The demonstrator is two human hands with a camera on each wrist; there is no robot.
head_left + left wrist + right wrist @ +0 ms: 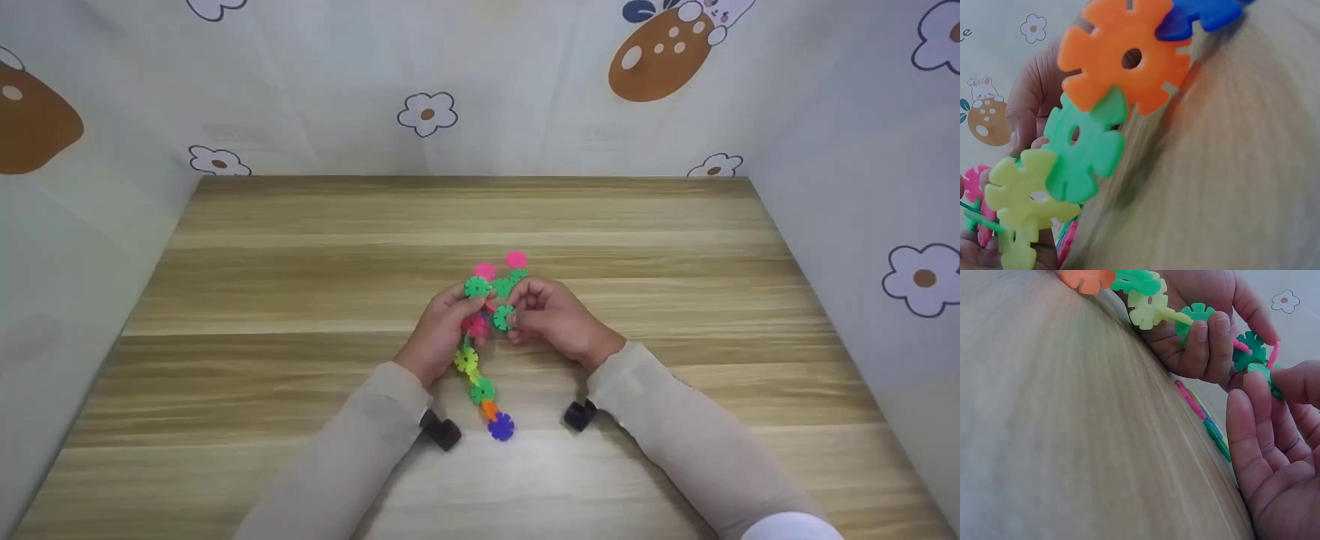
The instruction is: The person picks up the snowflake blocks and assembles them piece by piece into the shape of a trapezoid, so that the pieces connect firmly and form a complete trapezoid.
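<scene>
My left hand (441, 330) grips a chain of interlocking notched plastic discs, which hangs toward the near side of the table. Down the chain come a yellow disc (466, 360), a green disc (1085, 146), an orange disc (1123, 59) and a blue disc (501, 426) at the end. Another green disc (477, 288) shows above the left thumb. Close beside it, my right hand (562, 319) pinches a green disc (500, 319) between thumb and fingers. Pink parts of the chain show between the hands; fingers partly hide how they join.
Just beyond the hands, more notched discs lie on the wooden table (300, 292), among them a pink disc (516, 259) and a green disc (502, 287). A black block sits at each wrist. Patterned cloth walls (322, 90) border the table's back and sides.
</scene>
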